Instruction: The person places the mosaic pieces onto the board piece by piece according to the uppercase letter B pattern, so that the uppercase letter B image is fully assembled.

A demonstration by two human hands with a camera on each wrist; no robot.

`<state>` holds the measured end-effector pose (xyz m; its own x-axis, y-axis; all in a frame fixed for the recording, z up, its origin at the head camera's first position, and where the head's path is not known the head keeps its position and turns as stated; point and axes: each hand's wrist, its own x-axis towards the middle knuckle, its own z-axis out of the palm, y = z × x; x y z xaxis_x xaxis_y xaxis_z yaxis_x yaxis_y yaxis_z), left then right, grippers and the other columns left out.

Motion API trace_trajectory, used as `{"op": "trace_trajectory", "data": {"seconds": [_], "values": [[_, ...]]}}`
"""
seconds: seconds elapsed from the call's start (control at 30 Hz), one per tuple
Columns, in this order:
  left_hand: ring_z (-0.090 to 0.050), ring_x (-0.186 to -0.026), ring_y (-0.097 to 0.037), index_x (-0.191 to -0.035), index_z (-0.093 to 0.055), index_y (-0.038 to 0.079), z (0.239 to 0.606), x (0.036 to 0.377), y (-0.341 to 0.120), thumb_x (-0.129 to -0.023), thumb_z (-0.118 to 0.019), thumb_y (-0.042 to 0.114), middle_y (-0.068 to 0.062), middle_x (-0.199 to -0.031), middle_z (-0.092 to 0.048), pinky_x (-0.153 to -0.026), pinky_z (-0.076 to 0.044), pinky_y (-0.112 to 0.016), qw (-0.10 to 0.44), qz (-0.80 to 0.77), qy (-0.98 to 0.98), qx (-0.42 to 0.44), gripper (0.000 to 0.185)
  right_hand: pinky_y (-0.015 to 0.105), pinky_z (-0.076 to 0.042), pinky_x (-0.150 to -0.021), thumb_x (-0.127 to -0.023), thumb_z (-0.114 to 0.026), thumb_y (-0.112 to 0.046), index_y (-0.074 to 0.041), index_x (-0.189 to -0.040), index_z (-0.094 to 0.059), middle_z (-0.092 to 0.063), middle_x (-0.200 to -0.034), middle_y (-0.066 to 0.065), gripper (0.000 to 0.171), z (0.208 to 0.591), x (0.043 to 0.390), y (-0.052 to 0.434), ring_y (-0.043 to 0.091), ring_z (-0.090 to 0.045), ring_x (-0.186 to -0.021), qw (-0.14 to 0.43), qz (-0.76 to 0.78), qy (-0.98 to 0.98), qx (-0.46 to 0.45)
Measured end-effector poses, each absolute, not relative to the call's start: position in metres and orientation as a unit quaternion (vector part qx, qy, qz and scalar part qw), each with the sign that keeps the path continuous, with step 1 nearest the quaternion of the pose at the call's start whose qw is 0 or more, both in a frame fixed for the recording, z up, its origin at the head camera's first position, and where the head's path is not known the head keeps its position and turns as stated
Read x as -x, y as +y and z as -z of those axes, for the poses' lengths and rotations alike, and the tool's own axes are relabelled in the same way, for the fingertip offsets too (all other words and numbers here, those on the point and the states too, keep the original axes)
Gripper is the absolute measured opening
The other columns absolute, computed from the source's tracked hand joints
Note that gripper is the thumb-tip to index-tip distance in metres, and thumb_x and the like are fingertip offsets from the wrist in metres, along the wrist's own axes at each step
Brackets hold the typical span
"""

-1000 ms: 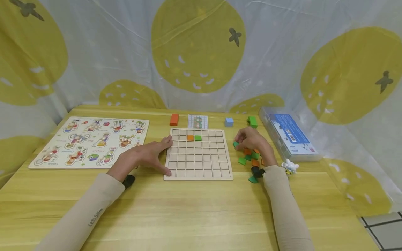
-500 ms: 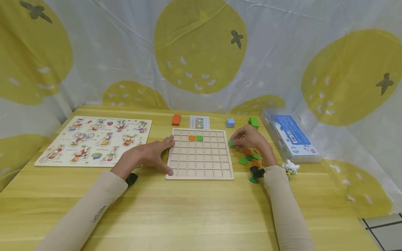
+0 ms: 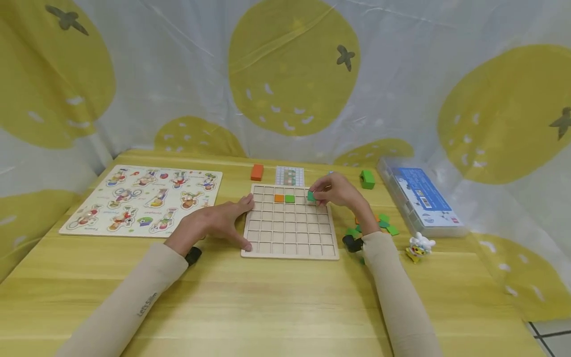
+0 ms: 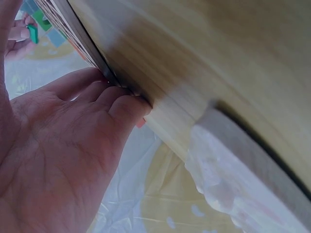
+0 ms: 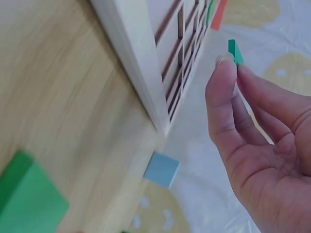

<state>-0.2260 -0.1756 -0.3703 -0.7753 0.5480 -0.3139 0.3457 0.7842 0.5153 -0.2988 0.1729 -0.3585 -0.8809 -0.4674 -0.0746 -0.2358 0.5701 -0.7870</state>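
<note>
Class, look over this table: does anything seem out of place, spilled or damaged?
Nothing looks spilled or damaged. The one untidy spot is the loose tiles, jumbled on the table beside the grid board and partly hidden by the right arm, whereas the orange tile and green tile sit in adjacent cells.

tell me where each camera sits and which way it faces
Head: worn there, facing forward and down at the grid board; left hand, right hand, sleeves show.
Left wrist: worn there, facing the board's edge; left hand large, right hand small at upper left.
Right wrist: worn there, facing the board's corner and curtain; only the right hand shows.
Head and right wrist share the pinched green tile.
</note>
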Motion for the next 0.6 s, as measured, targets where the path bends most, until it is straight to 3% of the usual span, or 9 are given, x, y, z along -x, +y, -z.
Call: {"op": "trace_trajectory", "data": {"seconds": [0.33,0.6], "values": [[-0.009,-0.166,-0.04,-0.172,-0.019,0.003,0.37,0.225,-0.174,-0.081,-0.095,0.048,-0.016,-0.181,0.0,-0.131,-0.019,-0.059,0.237,-0.231,0.913,-0.239,0.127,0.039,-0.065,-0.074,-0.104,-0.064,0.007,0.013,-0.123,-0.073,-0.076,-0.102,0.026,0.021,0.369,0.308,0.153,0.027,-0.075,-0.077,0.163,0.394,0.878,0.218],[-0.012,-0.166,-0.041,-0.172,-0.019,0.003,0.37,0.225,-0.174,-0.081,-0.095,0.049,-0.016,-0.181,-0.001,-0.13,-0.021,-0.059,0.234,-0.226,0.916,-0.235,0.127,0.037,-0.065,-0.079,-0.104,-0.062,0.009,0.016,-0.128,-0.071,-0.074,-0.118,0.03,0.026,0.366,0.307,0.143,0.034,-0.077,-0.089,0.167,0.365,0.885,0.234]]}}
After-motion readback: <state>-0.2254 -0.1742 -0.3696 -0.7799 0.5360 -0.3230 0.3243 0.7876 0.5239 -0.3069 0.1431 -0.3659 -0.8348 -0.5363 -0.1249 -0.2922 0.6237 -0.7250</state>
